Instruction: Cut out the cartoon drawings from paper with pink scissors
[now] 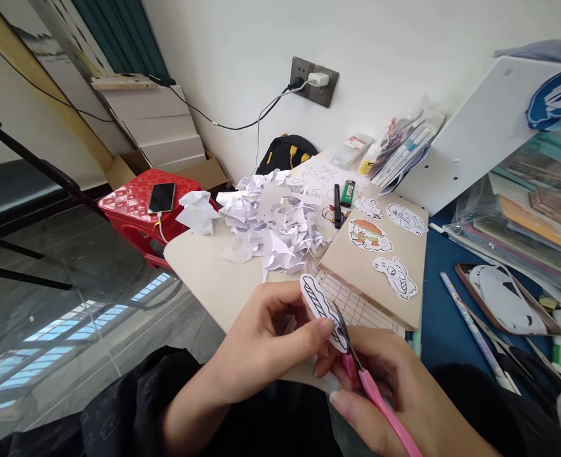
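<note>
My left hand (273, 339) pinches a small paper cutout (315, 298) with a black-lined, striped drawing between thumb and fingers. In my right hand (395, 374) is a pair of pink-handled scissors (373, 395), its blades apart at the cutout's right edge. The cutout's lower end lies beside the blades, and my left thumb covers part of the drawing. Just beyond my hands, a brown board (332, 257) bears several cutouts, among them a coloured one (370, 235) and a plain line-drawn one (395, 277).
A heap of paper scraps (280, 222) covers the table's (199, 266) middle. Beyond it lie a black cutter (337, 206) and a green box (348, 193). A phone (161, 198) rests on a red stool (132, 197). At right are a tray of cutouts (461, 273) and a pen (475, 333).
</note>
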`<state>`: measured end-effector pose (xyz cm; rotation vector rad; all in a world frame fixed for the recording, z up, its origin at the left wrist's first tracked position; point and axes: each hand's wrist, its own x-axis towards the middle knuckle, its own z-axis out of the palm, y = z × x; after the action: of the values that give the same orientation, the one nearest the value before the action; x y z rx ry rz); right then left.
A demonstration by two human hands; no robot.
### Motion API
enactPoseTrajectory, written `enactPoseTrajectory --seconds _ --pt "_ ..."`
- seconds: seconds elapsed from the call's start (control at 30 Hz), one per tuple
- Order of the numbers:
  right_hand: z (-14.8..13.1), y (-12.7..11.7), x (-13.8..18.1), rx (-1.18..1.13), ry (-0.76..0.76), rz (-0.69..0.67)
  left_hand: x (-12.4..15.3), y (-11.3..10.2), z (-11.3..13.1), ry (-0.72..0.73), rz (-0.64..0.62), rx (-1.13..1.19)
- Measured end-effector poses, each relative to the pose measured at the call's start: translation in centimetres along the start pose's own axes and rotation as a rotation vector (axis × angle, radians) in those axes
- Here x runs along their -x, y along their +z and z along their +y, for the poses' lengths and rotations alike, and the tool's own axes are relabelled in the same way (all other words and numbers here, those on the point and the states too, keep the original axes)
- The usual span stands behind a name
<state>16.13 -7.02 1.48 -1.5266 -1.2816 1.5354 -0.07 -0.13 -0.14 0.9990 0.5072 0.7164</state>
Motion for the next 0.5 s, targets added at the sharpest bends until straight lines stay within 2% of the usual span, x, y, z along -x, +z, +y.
enactPoseTrajectory --seconds 0.17,0.5 --pt "-0.42 0.19 -0.16 -0.052 -0.004 -0.030 -0.05 0.00 -0.01 -0.005 0.004 0.002" --pt "-0.01 0.08 -0.21 0.015 0.004 -0.001 0.03 -0.04 -0.04 0.000 -0.006 -0.024"
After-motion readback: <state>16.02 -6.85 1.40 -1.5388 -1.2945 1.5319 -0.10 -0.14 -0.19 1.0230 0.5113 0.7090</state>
